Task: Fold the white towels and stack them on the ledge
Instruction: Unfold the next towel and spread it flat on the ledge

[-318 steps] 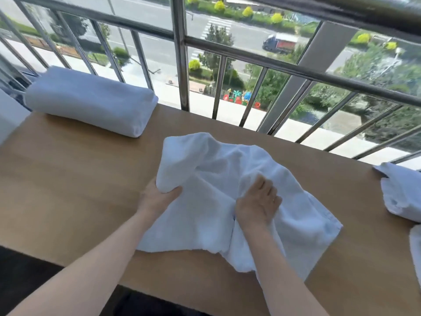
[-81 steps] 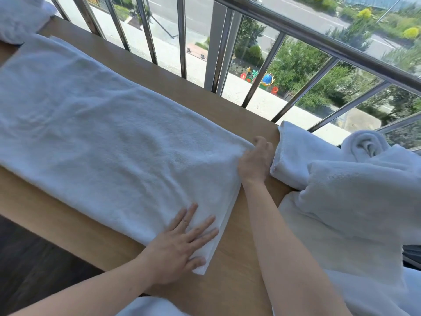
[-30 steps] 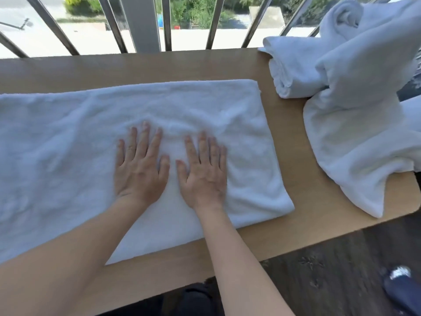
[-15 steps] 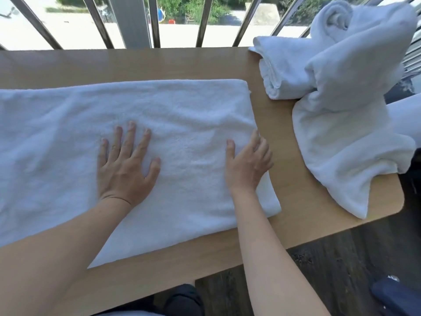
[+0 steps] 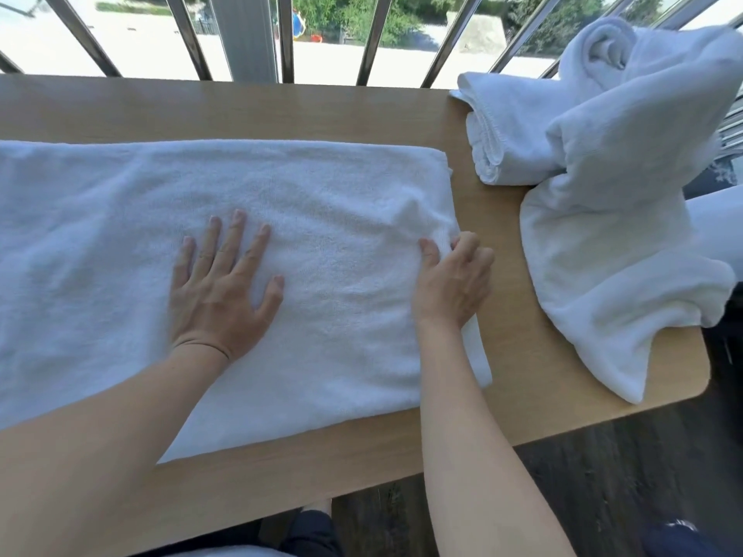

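1. Two bare hands are on one white towel (image 5: 341, 203), which lies flat on the wooden ledge (image 5: 241, 106) and fills the left and centre of the frame.
2. We see its long axis running left to right, roughly in line with the ledge's far edge. Its left end passes out of the frame, and its right short edge ends right of centre.
3. We note that the towel's far long edge lies almost level across the frame, while the near long edge climbs from lower left to the right. The right short edge slants down toward the lower right.
4. The left hand (image 5: 221, 291) lies palm down near the middle of the towel, fingers straight and spread, pointing toward the top of the frame.
5. The right hand (image 5: 450, 283) is at the right short edge, thumb on top and fingers curled at the hem, pinching it. The cloth puckers into a small ridge just above the thumb.
6. At upper right we see a rolled towel (image 5: 510, 142) on the ledge, apart from the flat one, with a loose towel (image 5: 627, 235) draped beside and over it down to the ledge's near right corner.
7. Railing bars (image 5: 245, 34) stand along the top of the frame, and a dark floor (image 5: 623, 476) shows at lower right.
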The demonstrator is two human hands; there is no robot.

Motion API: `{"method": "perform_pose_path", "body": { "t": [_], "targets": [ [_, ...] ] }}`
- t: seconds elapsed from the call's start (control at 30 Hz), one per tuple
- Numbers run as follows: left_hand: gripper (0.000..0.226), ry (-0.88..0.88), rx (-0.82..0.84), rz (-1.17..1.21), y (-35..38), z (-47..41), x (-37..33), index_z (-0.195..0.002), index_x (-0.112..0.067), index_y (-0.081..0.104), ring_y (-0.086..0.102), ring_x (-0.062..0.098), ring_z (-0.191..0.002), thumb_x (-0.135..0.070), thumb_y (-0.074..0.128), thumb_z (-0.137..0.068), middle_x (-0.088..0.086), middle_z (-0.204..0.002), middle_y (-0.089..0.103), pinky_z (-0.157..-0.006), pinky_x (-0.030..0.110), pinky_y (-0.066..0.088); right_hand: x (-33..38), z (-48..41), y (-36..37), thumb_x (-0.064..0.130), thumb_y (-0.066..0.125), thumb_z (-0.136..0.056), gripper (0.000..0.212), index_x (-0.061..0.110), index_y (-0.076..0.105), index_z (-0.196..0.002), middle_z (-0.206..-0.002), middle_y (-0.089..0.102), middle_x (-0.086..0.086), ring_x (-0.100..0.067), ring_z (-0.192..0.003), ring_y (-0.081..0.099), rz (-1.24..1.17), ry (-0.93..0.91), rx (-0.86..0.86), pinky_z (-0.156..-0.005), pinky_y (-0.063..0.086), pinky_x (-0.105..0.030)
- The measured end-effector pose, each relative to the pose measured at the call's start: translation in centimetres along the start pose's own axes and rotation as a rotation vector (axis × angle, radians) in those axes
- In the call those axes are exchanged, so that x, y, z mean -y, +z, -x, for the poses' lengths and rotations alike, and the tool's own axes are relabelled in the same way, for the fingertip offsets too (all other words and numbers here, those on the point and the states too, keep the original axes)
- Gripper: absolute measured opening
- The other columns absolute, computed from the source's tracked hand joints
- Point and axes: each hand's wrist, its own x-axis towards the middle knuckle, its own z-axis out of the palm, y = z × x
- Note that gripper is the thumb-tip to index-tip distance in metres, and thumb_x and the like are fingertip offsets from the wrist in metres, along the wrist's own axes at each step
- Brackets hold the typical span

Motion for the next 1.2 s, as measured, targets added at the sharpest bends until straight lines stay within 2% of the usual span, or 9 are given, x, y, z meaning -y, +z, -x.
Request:
{"method": "perform_pose_path", "body": {
  "t": [0.1, 0.2, 0.27, 0.47, 0.63, 0.83, 0.93, 1.03, 1.2],
  "targets": [
    [0.069, -0.002, -0.006, -0.006, 0.2, 0.0, 0.0, -0.158, -0.036, 0.020, 0.009, 0.021, -0.154, -0.058, 0.031, -0.093, -0.004, -0.166, 0.014, -0.123, 0.047, 0.008, 2.2, 2.7, 0.1, 0.034, 0.058, -0.093, 0.039, 0.018, 0.047, -0.127, -0.129, 0.048, -0.013, -0.031, -0.115, 0.049, 0.037, -0.144, -0.085, -0.094, 0.041, -0.047],
    [0.071, 0.000, -0.011, 0.001, 0.3, -0.1, 0.1, -0.157, -0.035, 0.021, 0.011, 0.022, -0.153, -0.058, 0.034, -0.092, -0.003, -0.166, 0.015, -0.123, 0.048, 0.009, 5.1, 7.4, 1.2, 0.039, 0.041, -0.100, 0.050, 0.022, 0.041, -0.148, -0.159, 0.031, -0.009, -0.031, -0.148, 0.024, -0.091, -0.558, 0.173, -0.120, 0.017, -0.051],
    [0.071, 0.002, -0.015, -0.004, 0.4, -0.1, 0.2, -0.157, -0.035, 0.021, 0.012, 0.022, -0.153, -0.057, 0.035, -0.091, -0.003, -0.166, 0.016, -0.123, 0.048, 0.009, 5.4, 8.3, 2.2, 0.044, 0.034, -0.102, 0.057, 0.027, 0.027, -0.157, -0.166, 0.016, -0.003, -0.025, -0.154, 0.008, -0.061, -0.711, 0.309, -0.123, 0.006, -0.050],
    [0.071, 0.004, -0.001, -0.019, 0.6, 0.0, 0.2, -0.158, -0.036, 0.017, 0.009, 0.020, -0.154, -0.057, 0.034, -0.092, -0.004, -0.166, 0.014, -0.124, 0.045, 0.005, 3.6, 0.0, 3.2, 0.058, 0.011, -0.100, 0.067, 0.030, -0.008, -0.158, -0.166, -0.014, 0.004, -0.011, -0.151, -0.018, 0.143, -0.390, 0.315, -0.123, -0.010, -0.043],
    [0.071, -0.001, 0.003, -0.004, 0.1, -0.2, -0.1, -0.157, -0.034, 0.023, 0.013, 0.022, -0.153, -0.056, 0.035, -0.091, -0.002, -0.166, 0.018, -0.124, 0.046, 0.006, 5.0, -2.8, 2.8, 0.051, 0.018, -0.103, 0.068, 0.021, -0.007, -0.158, -0.167, -0.013, 0.002, -0.015, -0.152, -0.016, 0.128, -0.223, 0.330, -0.122, -0.013, -0.045],
    [0.072, 0.005, -0.019, -0.005, 0.0, -0.2, -0.2, -0.156, -0.031, 0.030, 0.018, 0.025, -0.152, -0.054, 0.036, -0.088, 0.000, -0.164, 0.023, -0.123, 0.047, 0.008, 7.9, 3.8, 3.2, 0.053, 0.027, -0.100, 0.064, 0.033, 0.015, -0.159, -0.167, 0.007, 0.002, -0.020, -0.154, 0.003, 0.040, -0.727, 0.349, -0.123, -0.001, -0.048],
    [0.071, 0.007, -0.024, -0.004, 0.1, -0.3, -0.1, -0.156, -0.032, 0.029, 0.018, 0.025, -0.152, -0.054, 0.037, -0.088, 0.000, -0.164, 0.024, -0.123, 0.048, 0.008, 6.3, -2.0, 3.5, 0.057, 0.017, -0.100, 0.063, 0.039, 0.003, -0.158, -0.168, -0.005, 0.005, -0.016, -0.153, -0.009, 0.112, -0.505, 0.333, -0.123, -0.009, -0.043],
    [0.071, 0.007, -0.032, -0.011, 0.3, -0.2, -0.1, -0.156, -0.033, 0.028, 0.017, 0.024, -0.152, -0.054, 0.037, -0.089, 0.000, -0.164, 0.023, -0.123, 0.048, 0.008, 4.3, -6.8, 3.2, 0.052, 0.017, -0.102, 0.062, 0.034, 0.001, -0.159, -0.168, -0.002, 0.002, -0.020, -0.154, -0.004, 0.106, -0.279, 0.311, -0.123, -0.004, -0.046],
    [0.072, 0.009, -0.027, -0.006, 0.3, -0.1, 0.0, -0.157, -0.033, 0.026, 0.016, 0.025, -0.152, -0.055, 0.036, -0.089, 0.000, -0.164, 0.022, -0.123, 0.048, 0.007, 5.5, -4.4, 3.1, 0.047, 0.026, -0.103, 0.066, 0.023, 0.002, -0.160, -0.167, -0.001, -0.008, -0.028, -0.153, -0.004, 0.014, -0.139, 0.238, -0.122, -0.006, -0.053]
  ]
}}
